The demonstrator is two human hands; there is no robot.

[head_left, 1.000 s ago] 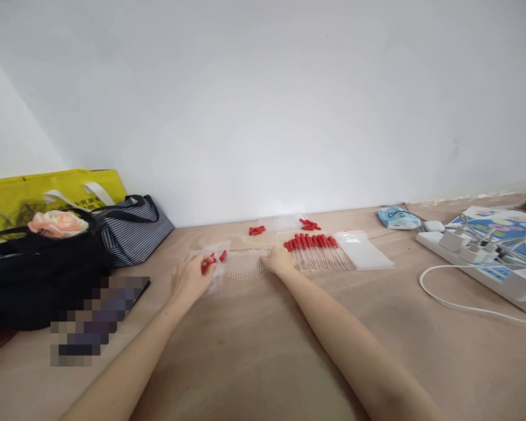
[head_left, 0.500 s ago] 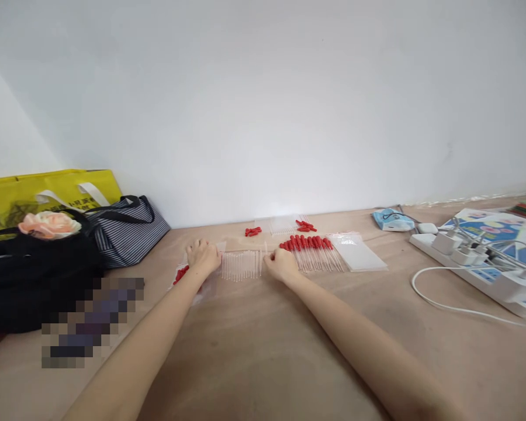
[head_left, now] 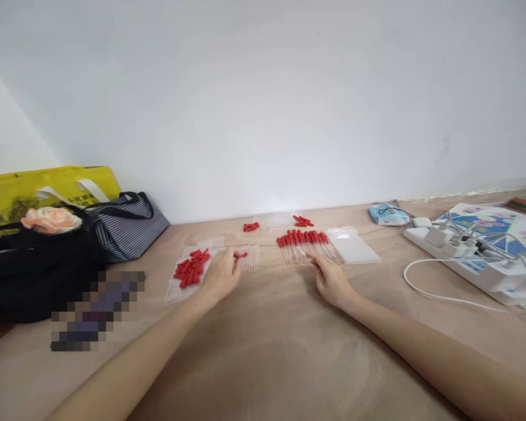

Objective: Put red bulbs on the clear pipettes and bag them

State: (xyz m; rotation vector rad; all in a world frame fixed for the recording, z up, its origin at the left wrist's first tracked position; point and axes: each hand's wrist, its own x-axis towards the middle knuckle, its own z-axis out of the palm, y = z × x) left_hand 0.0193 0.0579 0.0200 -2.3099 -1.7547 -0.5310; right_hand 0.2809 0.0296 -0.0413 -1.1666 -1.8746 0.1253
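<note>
My left hand pinches a red rubber dropper bulb over a row of bare glass tubes. Just left of it, a pile of loose red bulbs lies on a clear plastic bag. Between the fingertips of my right hand is a thin glass dropper tube, pointing up and to the left. Behind and beneath that tube lies a row of droppers fitted with red bulbs, their glass ends toward me. My two hands are apart.
A flat plastic bag lies right of the droppers. Near the wall are two small groups of red bulbs and more tubes. A power strip with a white cable stands right; a black bag and striped bag stand left.
My left hand has moved right, off the bulb pile, with a red bulb in its fingers. My right hand has moved right and toward me, carrying a glass tube from the bare row.
</note>
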